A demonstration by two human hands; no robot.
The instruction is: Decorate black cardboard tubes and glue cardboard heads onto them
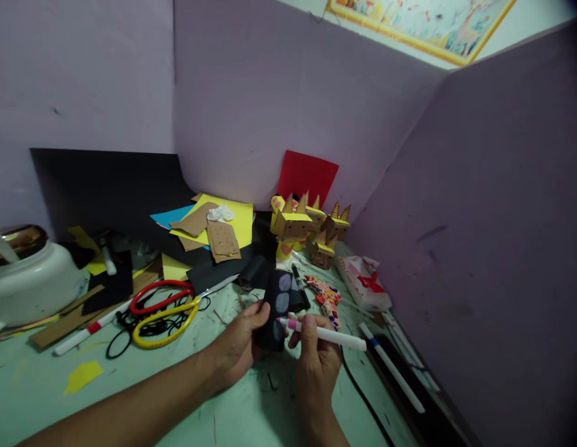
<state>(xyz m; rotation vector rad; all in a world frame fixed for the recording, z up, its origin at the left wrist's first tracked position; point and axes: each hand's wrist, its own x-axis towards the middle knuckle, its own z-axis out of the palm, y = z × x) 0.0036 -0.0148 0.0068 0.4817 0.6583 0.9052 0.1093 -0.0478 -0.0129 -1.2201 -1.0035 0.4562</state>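
Note:
My left hand point(244, 338) grips a black paper roll point(272, 329) by its left side, thumb on the front. Greyish-purple oval spots point(282, 302) run in a column down the roll. In my right hand point(316, 351) is a white felt-tip marker point(339, 337) with a pink band, held like a pen. Its tip points at the roll's lower part, close to the spots; whether it touches I cannot tell. Behind the roll, another black paper piece point(254, 273) and a black pen point(299, 282) lie on the table.
Red-handled and yellow-handled scissors point(169, 338) lie at left over black cord. A white pot point(34, 279) stands at far left. Several cardboard figures point(295, 226) with horns stand at the back. A white marker point(395, 369) and a white packet point(365, 282) are at right.

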